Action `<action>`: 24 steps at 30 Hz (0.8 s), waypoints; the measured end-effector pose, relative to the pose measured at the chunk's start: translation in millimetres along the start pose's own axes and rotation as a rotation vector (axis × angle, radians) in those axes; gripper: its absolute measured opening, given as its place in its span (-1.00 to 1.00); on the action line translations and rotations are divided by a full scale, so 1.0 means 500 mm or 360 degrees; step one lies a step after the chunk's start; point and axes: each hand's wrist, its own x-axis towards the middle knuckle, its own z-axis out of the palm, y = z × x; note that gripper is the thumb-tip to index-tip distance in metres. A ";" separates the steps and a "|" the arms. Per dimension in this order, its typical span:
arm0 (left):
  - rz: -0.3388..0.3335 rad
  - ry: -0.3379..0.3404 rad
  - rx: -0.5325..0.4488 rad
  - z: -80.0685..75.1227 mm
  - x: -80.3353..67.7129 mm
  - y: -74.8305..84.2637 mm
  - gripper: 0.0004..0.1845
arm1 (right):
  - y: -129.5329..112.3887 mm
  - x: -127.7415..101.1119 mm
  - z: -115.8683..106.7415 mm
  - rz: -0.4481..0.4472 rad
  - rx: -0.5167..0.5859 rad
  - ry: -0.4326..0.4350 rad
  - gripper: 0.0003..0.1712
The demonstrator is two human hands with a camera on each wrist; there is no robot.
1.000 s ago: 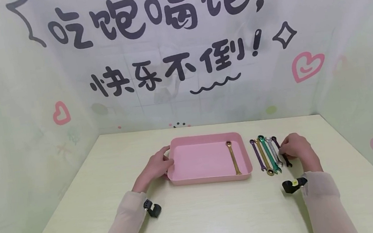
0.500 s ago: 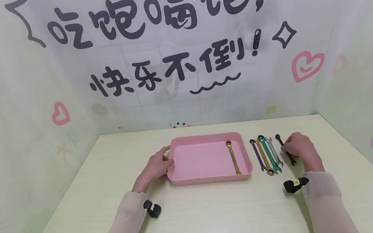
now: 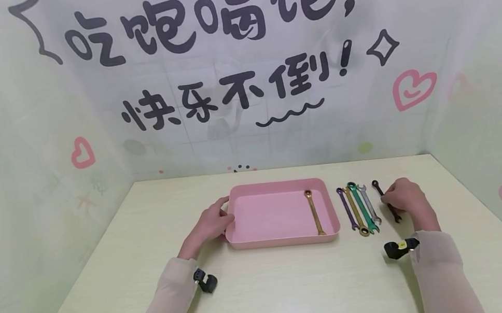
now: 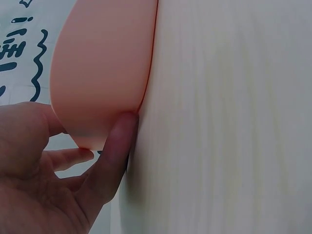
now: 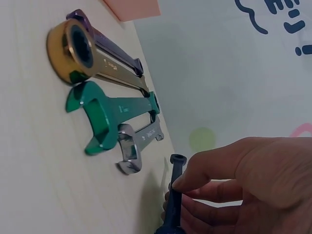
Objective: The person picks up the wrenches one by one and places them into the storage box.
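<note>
Since a second ago the black wrench (image 3: 385, 201) has been getting pulled out of the row toward the right, so now it's sitting apart from the others, angled a bit, with a gap of bare table between it and the silver wrench (image 3: 368, 204). The right hand (image 3: 405, 199) is pinching it around the middle with curled fingers and thumb; the wrist view is showing the wrench (image 5: 173, 200) coming out from under the fingertips, its open end poking up.

The pink tray (image 3: 242, 241) is holding exactly one thing, a gold wrench (image 3: 314, 211) lying lengthwise close to the right wall. Everything left of that inside the tray is bare pink floor. The left hand (image 3: 212, 223) is gripping the tray's left rim, thumb (image 4: 114, 156) pressing against the outside wall (image 4: 97, 68) and the fingers curling around the edge.

Just right of the tray four wrenches are lying side by side, nearly touching: purple wrench (image 3: 346, 208), a second gold one (image 3: 355, 211), green wrench (image 3: 362, 206), then the silver one. So that's six wrenches total: one in the tray, four in the row, one in the hand.

The table (image 3: 295, 287) is showing lots of open surface in front of the tray, and more to the right of the right hand before the table edge.
</note>
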 end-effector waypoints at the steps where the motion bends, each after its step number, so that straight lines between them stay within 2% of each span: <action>1: -0.0001 0.0001 0.0000 0.000 0.000 0.000 -0.28 | -0.001 -0.001 -0.002 -0.0003 0.0007 -0.0001 -0.63; 11: -0.0009 0.0009 0.0015 0.000 0.003 -0.001 -0.28 | -0.021 -0.006 -0.019 -0.0028 0.0158 0.0016 -0.52; 24: -0.0002 0.0006 0.0007 0.002 0.003 -0.004 -0.28 | -0.049 -0.011 -0.019 -0.0042 0.0413 -0.0009 -0.51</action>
